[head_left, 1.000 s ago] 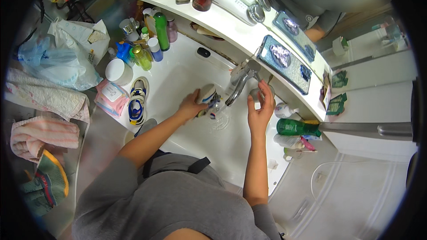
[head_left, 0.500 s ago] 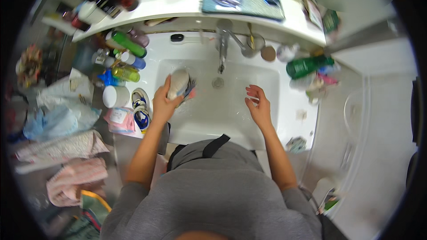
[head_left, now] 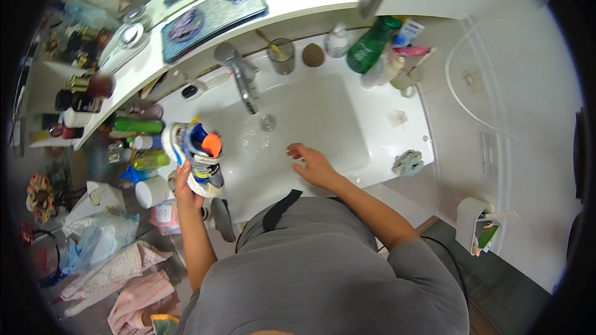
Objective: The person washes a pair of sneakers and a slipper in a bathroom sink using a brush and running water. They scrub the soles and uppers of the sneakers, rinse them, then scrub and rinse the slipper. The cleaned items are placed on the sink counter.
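Note:
A child's sneaker (head_left: pixel 208 160), white, grey and blue with an orange inside, is in my left hand (head_left: pixel 186 187). My fingers grip its sole side, over the left rim of the white sink (head_left: pixel 323 111). The shoe's opening faces up. My right hand (head_left: pixel 312 166) hovers over the near part of the basin, with fingers slightly bent and nothing in them. Beyond it, the metal faucet (head_left: pixel 239 77) points down near the drain (head_left: pixel 267 123). Water shows in the basin. The second sneaker's place on the left counter is mostly hidden behind the held shoe.
Bottles, including a green one (head_left: pixel 138 125), and a white jar (head_left: pixel 152 192) crowd the left counter. A large green bottle (head_left: pixel 372 43), a cup (head_left: pixel 280 56) and a crumpled cloth (head_left: pixel 408 163) sit around the sink. The shelf (head_left: pixel 285 12) overhangs the back, holding a teal case (head_left: pixel 214 18).
The view has turned to the right. My left hand has lifted the sneaker and turned it, so its opening now shows instead of its pale sole. My right hand stays empty over the basin.

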Available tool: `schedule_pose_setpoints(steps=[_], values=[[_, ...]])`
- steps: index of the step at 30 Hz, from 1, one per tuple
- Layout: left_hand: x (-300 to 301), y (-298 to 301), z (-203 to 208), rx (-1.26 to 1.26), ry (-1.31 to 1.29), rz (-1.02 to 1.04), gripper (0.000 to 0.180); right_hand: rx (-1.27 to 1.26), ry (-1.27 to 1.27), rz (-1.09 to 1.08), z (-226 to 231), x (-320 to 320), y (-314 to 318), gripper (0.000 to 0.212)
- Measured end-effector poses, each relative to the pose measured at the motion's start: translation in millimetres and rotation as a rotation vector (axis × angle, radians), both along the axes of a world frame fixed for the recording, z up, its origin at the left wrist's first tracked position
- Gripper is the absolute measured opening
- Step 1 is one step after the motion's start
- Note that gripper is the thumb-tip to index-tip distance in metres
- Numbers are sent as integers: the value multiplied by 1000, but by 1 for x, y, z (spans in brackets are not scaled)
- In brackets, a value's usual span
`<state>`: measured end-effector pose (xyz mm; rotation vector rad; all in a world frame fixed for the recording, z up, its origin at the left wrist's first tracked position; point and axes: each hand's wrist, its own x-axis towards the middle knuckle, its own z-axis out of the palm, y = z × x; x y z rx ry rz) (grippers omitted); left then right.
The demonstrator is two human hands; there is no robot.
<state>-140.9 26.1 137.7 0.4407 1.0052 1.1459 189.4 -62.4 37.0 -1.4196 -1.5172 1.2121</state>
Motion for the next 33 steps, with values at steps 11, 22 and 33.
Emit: schedule_pose_setpoints(steps=[11, 22, 33], values=[[19, -26, -13, 5, 144, -89, 37, 10, -29, 126, 18, -8, 20, 41], [54, -57, -51, -333, -141, -80, 39, -257, 307, 119, 42, -48, 32, 35], [56, -68, -37, -260, -323, -142, 49, 461, -107, 150, 76, -65, 56, 38]])
